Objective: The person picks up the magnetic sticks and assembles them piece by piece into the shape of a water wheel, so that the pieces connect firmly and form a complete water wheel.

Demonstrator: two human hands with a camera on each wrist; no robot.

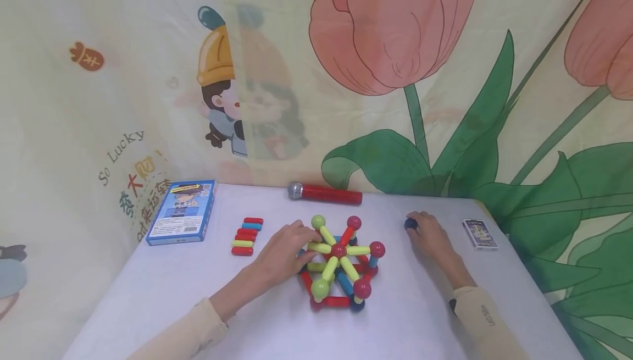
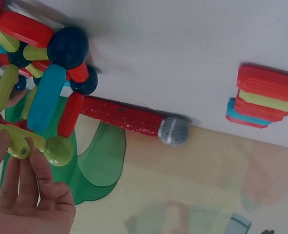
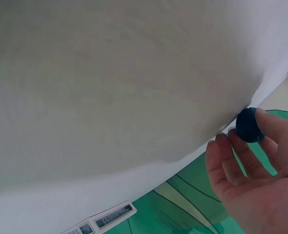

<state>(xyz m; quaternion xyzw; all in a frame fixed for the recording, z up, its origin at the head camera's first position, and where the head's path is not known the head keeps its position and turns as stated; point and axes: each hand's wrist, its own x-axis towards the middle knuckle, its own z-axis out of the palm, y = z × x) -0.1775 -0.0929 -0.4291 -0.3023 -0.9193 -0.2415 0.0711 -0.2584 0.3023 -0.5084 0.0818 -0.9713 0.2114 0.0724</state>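
Two hands are at work on a white table (image 1: 163, 288). The left hand (image 1: 284, 253) rests against the left side of a toy frame of sticks and balls (image 1: 341, 264) in the middle of the table, its fingers pinching a yellow-green stick (image 2: 17, 141) that ends in a green ball (image 2: 58, 150). The right hand (image 1: 430, 236) lies well to the right of the frame, fingertips (image 3: 268, 122) curled around a dark blue ball (image 3: 249, 125) that sits on the table surface. Left of the frame lies a small row of loose sticks (image 1: 245, 236), red, blue and yellow. Behind the frame, near the table's far edge, lies a red toy microphone (image 1: 323, 193). A blue box (image 1: 183, 211) sits at the far left, and a small card pack (image 1: 479, 233) at the far right.
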